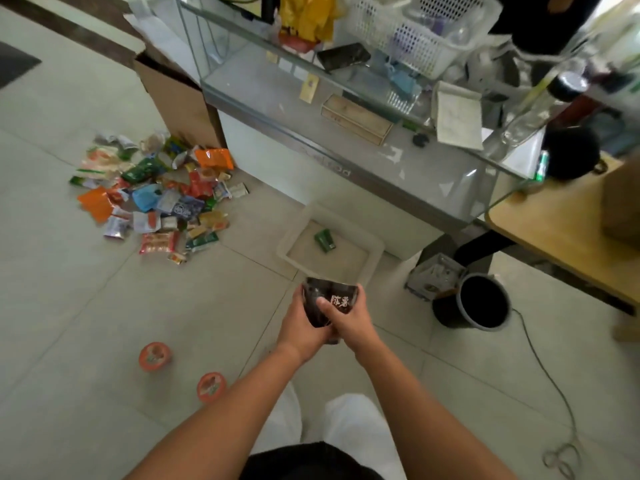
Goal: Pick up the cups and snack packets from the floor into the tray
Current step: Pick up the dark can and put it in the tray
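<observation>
A dark cup [329, 299] with white lettering is held in front of me, above the floor. My left hand [300, 325] and my right hand [349, 320] both grip it from the sides. Just beyond it a white tray [375, 249] stands on the floor with one green packet [325, 240] inside. Two orange cups lie on the tiles at the lower left, one cup [154, 356] farther left and another cup [211, 386] closer to my leg. A heap of colourful snack packets [159, 199] is spread over the floor at the left.
A glass display counter [346, 161] loaded with clutter stands behind the tray. A black bucket [479, 301] sits on the floor to the right, beside a wooden table [568, 237]. A cardboard box [173, 95] stands behind the packets. A cable [554, 386] trails across the tiles at right.
</observation>
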